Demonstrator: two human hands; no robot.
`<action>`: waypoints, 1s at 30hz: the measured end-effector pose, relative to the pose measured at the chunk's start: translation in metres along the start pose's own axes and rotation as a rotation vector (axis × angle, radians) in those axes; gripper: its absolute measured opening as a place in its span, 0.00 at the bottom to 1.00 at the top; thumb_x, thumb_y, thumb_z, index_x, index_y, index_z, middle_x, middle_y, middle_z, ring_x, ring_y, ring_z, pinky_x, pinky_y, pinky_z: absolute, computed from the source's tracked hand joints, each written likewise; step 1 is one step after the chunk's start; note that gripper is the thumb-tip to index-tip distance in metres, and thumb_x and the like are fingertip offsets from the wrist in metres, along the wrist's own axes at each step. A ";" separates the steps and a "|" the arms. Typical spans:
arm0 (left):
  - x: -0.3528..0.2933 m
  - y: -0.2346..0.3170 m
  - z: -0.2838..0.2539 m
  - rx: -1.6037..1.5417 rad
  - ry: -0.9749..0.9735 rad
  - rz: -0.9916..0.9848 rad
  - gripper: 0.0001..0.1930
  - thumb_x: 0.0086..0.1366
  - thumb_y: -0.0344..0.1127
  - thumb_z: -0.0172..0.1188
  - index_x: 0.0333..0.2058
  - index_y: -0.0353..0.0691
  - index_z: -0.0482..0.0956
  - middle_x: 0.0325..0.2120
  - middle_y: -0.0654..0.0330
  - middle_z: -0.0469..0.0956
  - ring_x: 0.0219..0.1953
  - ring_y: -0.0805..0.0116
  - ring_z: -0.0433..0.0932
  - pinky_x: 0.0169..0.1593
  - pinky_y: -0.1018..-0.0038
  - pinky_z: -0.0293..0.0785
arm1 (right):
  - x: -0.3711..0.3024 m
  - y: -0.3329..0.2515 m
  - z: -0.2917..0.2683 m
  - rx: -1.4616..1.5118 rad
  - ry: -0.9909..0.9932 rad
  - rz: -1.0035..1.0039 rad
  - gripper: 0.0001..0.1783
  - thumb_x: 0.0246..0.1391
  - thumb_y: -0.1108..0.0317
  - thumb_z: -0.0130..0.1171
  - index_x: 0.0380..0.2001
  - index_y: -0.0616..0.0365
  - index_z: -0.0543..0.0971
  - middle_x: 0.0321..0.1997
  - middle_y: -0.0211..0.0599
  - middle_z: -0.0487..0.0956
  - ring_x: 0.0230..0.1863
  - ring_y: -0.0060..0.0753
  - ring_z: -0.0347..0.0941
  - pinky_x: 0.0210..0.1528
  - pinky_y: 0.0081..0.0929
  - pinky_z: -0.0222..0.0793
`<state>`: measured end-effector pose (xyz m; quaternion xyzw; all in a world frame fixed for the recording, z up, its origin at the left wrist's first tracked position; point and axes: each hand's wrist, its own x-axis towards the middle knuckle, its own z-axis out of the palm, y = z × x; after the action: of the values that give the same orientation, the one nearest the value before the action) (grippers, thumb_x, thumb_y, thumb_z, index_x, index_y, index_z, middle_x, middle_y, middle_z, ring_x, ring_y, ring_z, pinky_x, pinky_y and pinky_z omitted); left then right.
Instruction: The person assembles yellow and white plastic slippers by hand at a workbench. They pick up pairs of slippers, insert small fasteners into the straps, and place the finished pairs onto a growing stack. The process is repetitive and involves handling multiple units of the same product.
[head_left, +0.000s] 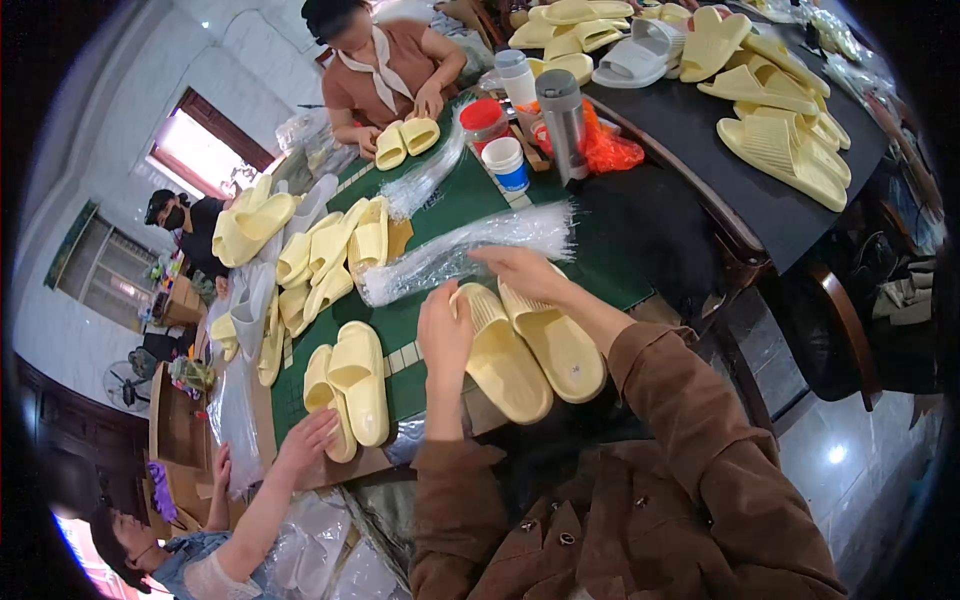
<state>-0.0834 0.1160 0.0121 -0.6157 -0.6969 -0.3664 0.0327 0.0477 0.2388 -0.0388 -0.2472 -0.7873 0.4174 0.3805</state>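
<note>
From where I stand, the pair of yellow slippers [508, 372] lies just on the wearer's side of the clear plastic bundle [435, 268], which is my landmark on the green table [612, 238]. The left hand [445, 335] is beside the left slipper's strap, fingers bent; I can't tell whether it grips or only touches. The right hand [525, 274] reaches over the right slipper toward the bundle, forefinger nearly straight and the grip not tightly closed; whether anything thin is pinched there, I can't tell.

The slippers' heels point away from the bundle and look close to the table's edge, so a knock from a brown sleeve [665, 375] could tip one off. A finger catching the bundle's loose strands could drag them out of line, I'd judge.

Beyond the bundle stand a paper cup [506, 166], a red-lidded jar [484, 122], a grey flask [562, 125] and a white bottle [515, 80]. The jar, flask and bottle are capped, and the cup's contents don't show. A hard shove of the bundle that way might topple the cup. An orange bag [612, 142] lies crumpled past the flask, its contents unclear.
</note>
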 end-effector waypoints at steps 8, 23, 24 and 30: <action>0.043 0.000 0.061 -0.419 -0.177 -0.198 0.11 0.64 0.34 0.55 0.36 0.31 0.79 0.24 0.56 0.79 0.28 0.68 0.77 0.35 0.73 0.72 | 0.000 0.007 -0.011 -0.016 0.132 -0.063 0.19 0.58 0.67 0.48 0.51 0.51 0.77 0.51 0.41 0.79 0.52 0.42 0.75 0.53 0.34 0.69; 0.025 -0.028 0.055 -0.476 -0.003 -0.272 0.08 0.68 0.33 0.51 0.34 0.33 0.74 0.20 0.63 0.71 0.22 0.77 0.68 0.28 0.76 0.65 | -0.001 -0.002 -0.018 0.360 0.055 0.130 0.24 0.56 0.72 0.53 0.58 0.55 0.72 0.52 0.38 0.78 0.46 0.27 0.74 0.50 0.26 0.70; 0.024 -0.028 0.056 -0.517 0.016 -0.305 0.08 0.68 0.32 0.50 0.34 0.34 0.73 0.19 0.63 0.71 0.22 0.77 0.68 0.28 0.76 0.65 | 0.000 -0.001 -0.020 0.480 0.097 0.160 0.24 0.57 0.71 0.53 0.59 0.55 0.71 0.52 0.37 0.77 0.45 0.26 0.73 0.50 0.26 0.70; 0.022 -0.023 0.057 -0.435 0.014 -0.212 0.06 0.67 0.29 0.48 0.34 0.33 0.72 0.23 0.53 0.76 0.24 0.64 0.75 0.31 0.68 0.70 | -0.003 -0.003 -0.021 0.305 0.030 0.144 0.20 0.59 0.67 0.55 0.54 0.60 0.75 0.47 0.36 0.79 0.44 0.21 0.74 0.48 0.22 0.69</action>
<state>-0.0854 0.1664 -0.0293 -0.5291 -0.6619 -0.5136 -0.1344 0.0660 0.2444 -0.0299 -0.2483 -0.6893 0.5546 0.3944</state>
